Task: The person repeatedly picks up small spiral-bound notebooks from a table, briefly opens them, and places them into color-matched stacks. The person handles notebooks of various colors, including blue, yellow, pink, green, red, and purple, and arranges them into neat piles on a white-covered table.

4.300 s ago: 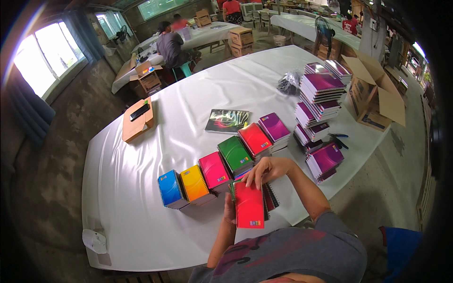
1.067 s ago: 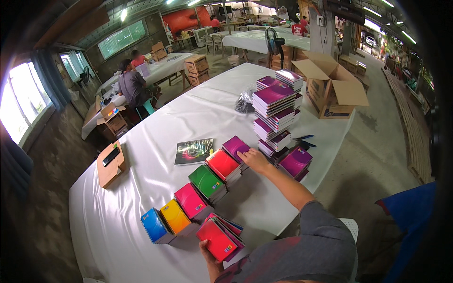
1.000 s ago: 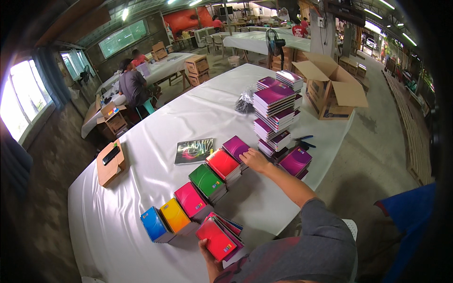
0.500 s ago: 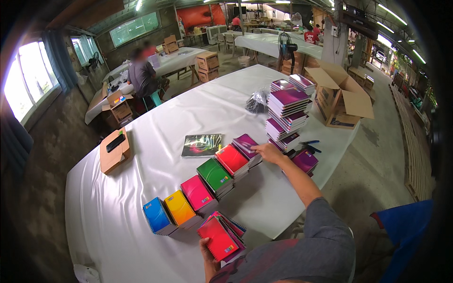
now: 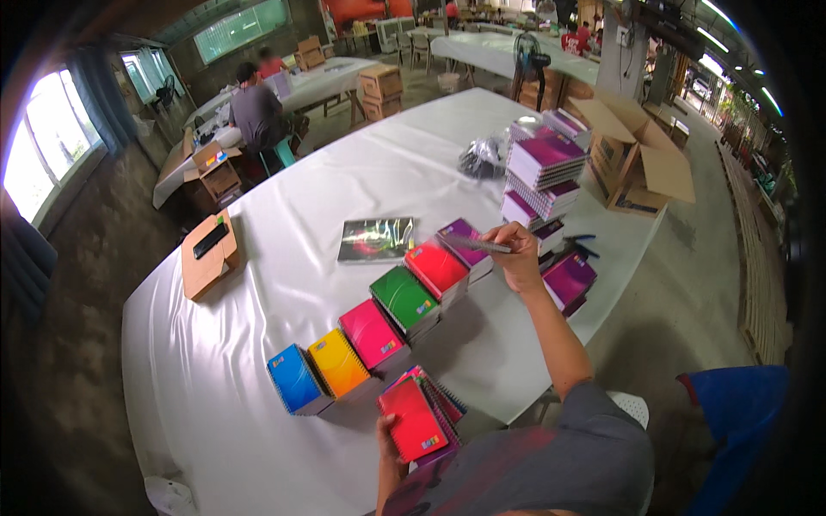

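My left hand (image 5: 391, 440) grips a fanned bundle of spiral notebooks (image 5: 415, 420) near my body, a red cover on top. My right hand (image 5: 519, 258) pinches a single spiral notebook (image 5: 471, 244), seen nearly edge-on, above the purple notebook stack (image 5: 459, 229). From there a slanting row of stacks runs toward the near left: red notebooks (image 5: 436, 265), green notebooks (image 5: 403, 294), pink notebooks (image 5: 372, 327), yellow notebooks (image 5: 337, 359) and blue notebooks (image 5: 294, 376). Their covers face up.
Tall piles of purple notebooks (image 5: 542, 159) stand at the right, with more purple notebooks (image 5: 570, 279) nearer me. A dark glossy package (image 5: 376, 239) lies beyond the row. Cardboard with a phone (image 5: 211, 241) sits left; an open carton (image 5: 637, 159) stands far right. A person (image 5: 258, 116) sits farther off.
My right hand has lifted a notebook off the purple stack and tilted it up. My left hand still holds its bundle. The whole view has shifted slightly.
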Available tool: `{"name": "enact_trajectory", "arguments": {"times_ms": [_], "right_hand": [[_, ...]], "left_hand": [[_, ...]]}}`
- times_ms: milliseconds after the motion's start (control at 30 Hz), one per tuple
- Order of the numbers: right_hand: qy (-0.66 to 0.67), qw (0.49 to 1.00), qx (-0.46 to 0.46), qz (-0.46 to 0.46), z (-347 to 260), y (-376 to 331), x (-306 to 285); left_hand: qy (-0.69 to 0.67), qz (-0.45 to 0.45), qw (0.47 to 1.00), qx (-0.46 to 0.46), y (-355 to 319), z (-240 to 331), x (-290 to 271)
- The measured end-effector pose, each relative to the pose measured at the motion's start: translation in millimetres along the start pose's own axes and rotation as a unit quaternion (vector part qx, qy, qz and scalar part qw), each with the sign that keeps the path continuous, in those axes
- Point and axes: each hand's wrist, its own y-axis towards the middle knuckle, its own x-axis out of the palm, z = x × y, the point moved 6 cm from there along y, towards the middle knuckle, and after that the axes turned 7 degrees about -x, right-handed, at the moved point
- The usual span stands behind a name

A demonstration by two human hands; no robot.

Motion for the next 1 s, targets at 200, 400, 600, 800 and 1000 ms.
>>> {"name": "enact_trajectory", "arguments": {"times_ms": [200,400,600,800,1000], "right_hand": [[0.231,0.920,0.166,-0.268,22,-101,100],[0.139,0.925,0.207,-0.288,29,-147,89],[-0.036,0.937,0.122,-0.326,13,-153,100],[0.081,0.903,0.374,-0.193,22,-197,91],[-0.065,0.902,0.213,-0.369,27,-197,95]], "left_hand": [[-0.018,-0.062,0.998,-0.020,13,-9,4],[0.033,-0.120,0.992,-0.036,3,-10,19],[0.088,-0.117,0.982,-0.115,8,-20,8],[0.283,-0.069,0.955,0.061,2,6,53],[0.593,-0.078,0.757,0.264,-4,27,69]]}}
